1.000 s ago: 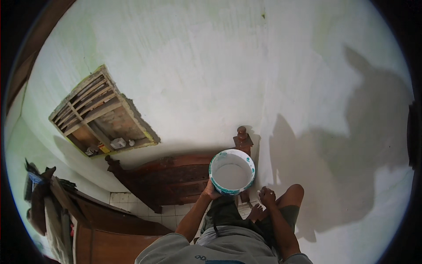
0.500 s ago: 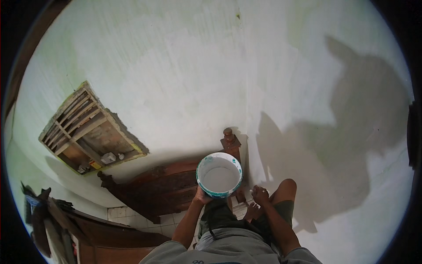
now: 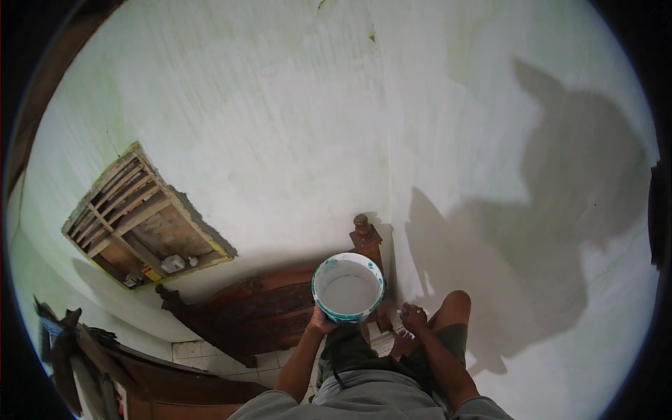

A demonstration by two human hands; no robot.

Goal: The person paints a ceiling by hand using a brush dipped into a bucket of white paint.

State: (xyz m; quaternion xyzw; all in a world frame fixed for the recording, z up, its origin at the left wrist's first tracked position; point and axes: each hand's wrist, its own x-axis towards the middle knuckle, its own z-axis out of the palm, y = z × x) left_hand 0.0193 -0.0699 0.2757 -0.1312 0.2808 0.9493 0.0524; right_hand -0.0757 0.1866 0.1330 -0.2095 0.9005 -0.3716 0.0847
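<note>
My left hand [image 3: 321, 322] grips the near-left side of a white paint bucket [image 3: 348, 319] with green-blue streaks around its rim. Pale paint [image 3: 346, 295] lies inside, and the bucket is held up in front of my lap. To its right, beside my bent knee, my right hand [image 3: 414, 318] is closed, fingers curled. A small pale bit shows at its fingertips, too little to name. The hand is apart from the bucket.
A dark carved wooden headboard [image 3: 259, 311] with a knobbed post [image 3: 362, 227] stands against the patchy white-green wall [image 3: 280, 126]. A slatted wooden opening [image 3: 140, 217] holds small items. Wooden furniture [image 3: 175, 381] and draped cloth [image 3: 66, 350] are at lower left.
The view has tilted slightly, so the headboard, opening and bucket sit a little lower. My left hand still holds the bucket; my right hand stays by the knee.
</note>
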